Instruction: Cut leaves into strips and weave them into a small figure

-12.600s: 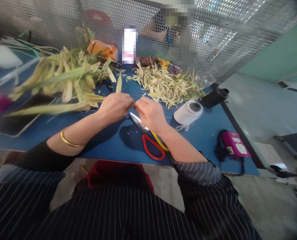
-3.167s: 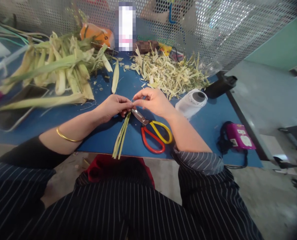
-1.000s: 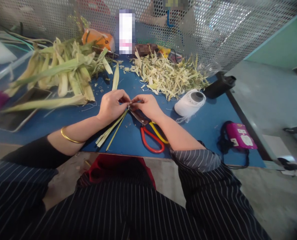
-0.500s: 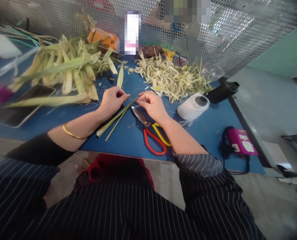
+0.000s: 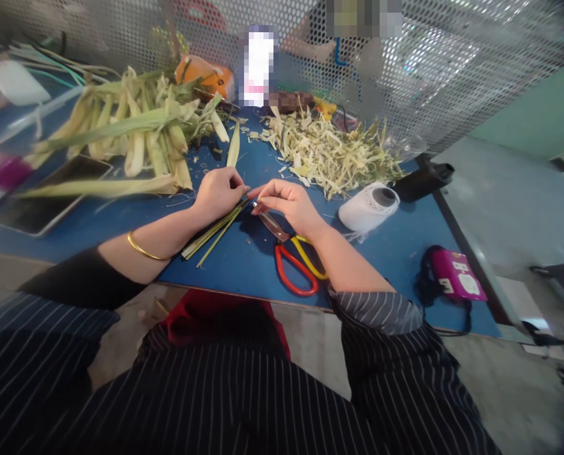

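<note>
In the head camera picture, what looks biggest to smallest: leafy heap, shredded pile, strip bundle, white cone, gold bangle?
1. leafy heap
2. shredded pile
3. strip bundle and white cone: unsure; bundle longer, cone fatter
4. gold bangle

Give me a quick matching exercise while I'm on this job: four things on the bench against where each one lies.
Column one
1. Metal scissors with red and yellow handles
2. Cone of white thread
3. Bundle of thin green strips
4. Heap of pale plant shreds

Column two
A. Beside the black cylinder
B. Nearest the grey perforated screen
C. Blades by the right hand
D. Running from the left hand toward the near edge

Pairs: 1-C, 2-A, 3-D, 4-B
</note>
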The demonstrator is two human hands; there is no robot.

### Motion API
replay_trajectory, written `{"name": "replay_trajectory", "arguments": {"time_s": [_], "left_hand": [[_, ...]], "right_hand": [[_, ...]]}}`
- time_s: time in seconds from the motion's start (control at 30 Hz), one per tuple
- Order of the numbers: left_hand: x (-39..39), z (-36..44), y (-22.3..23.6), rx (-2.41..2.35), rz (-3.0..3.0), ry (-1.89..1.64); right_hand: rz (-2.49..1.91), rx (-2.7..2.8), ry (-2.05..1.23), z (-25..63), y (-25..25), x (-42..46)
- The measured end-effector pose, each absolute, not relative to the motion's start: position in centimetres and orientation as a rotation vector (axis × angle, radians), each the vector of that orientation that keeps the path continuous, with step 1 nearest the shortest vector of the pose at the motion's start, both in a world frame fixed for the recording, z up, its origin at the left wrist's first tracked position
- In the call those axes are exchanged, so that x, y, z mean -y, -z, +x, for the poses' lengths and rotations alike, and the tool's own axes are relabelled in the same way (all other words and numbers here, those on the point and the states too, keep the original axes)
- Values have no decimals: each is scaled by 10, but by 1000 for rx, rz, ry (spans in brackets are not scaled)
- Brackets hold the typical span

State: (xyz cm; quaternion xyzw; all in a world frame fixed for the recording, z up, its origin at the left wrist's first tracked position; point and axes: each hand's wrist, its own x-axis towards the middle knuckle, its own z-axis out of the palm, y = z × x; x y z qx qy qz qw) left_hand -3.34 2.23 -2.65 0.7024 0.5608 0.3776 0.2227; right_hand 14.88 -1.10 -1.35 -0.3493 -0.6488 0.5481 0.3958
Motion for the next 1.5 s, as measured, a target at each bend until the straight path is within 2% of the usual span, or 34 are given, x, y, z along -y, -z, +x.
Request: {"name": "replay_trajectory", "arguments": {"time_s": [0.2,0.3,0.5,0.77,1.2,1.5], "left_hand": [[-18,-28,17,-1024,1216,-1044],[-17,-26,17,-891,1213,-994],[-22,-25,27,-1021,1603,-1042],[-22,-28,28,-1163,1785,-995],[-19,-29,26,-1157,1678,-886],[-17,-29,19,-1108,1363,-849]], "right_hand": [[-889,1633,-1338,151,18,6],[-892,1647,-1305,151,19,6],[-983,1704,-1217,149,16,7],[-1075,1817,-1137,150,10,10],[-1056,1712,-1285,152,18,4],[-1059,1726,-1120,155,11,7]]}}
